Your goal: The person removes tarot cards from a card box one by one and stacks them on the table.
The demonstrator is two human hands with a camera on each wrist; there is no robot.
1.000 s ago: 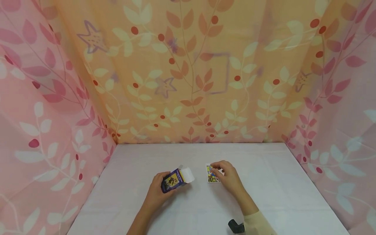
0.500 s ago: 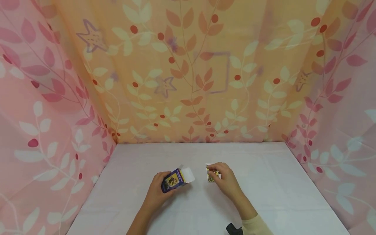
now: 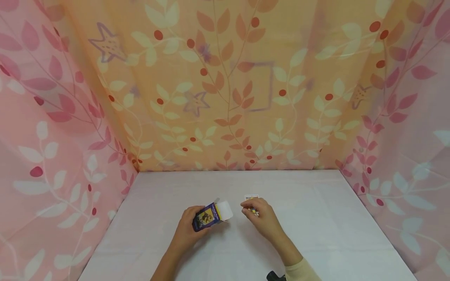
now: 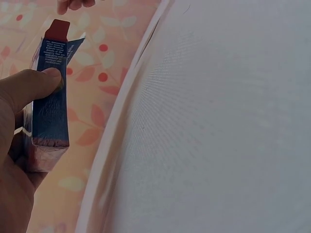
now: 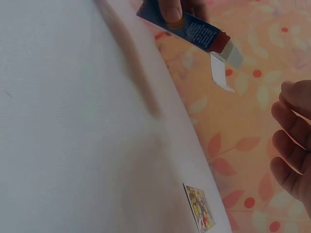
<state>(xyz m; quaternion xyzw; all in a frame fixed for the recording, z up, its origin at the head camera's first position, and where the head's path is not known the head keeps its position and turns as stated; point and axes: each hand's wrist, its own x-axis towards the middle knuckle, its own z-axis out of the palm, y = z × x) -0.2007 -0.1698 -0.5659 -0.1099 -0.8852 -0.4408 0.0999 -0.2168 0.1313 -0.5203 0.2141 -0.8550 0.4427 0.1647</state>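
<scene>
My left hand (image 3: 187,227) grips a small dark-blue card box (image 3: 206,217) by its sides, above the table. The box's lid is open, and its white flap (image 3: 225,210) points toward my right hand. In the left wrist view the thumb (image 4: 46,83) presses on the box's narrow printed side. My right hand (image 3: 264,222) holds nothing; its fingers are loosely bent in the right wrist view, a little apart from the flap. Beneath it on the table lies a colourful picture card (image 5: 200,208), partly hidden by the hand in the head view.
A white cloth covers the table (image 3: 309,210). Patterned curtains (image 3: 232,117) enclose it at the back and both sides. A black object (image 3: 275,276) shows at the bottom edge, beside the right sleeve (image 3: 302,270).
My right hand has moved left from over the card toward the box's open end. The left hand and box have stayed nearly still.
</scene>
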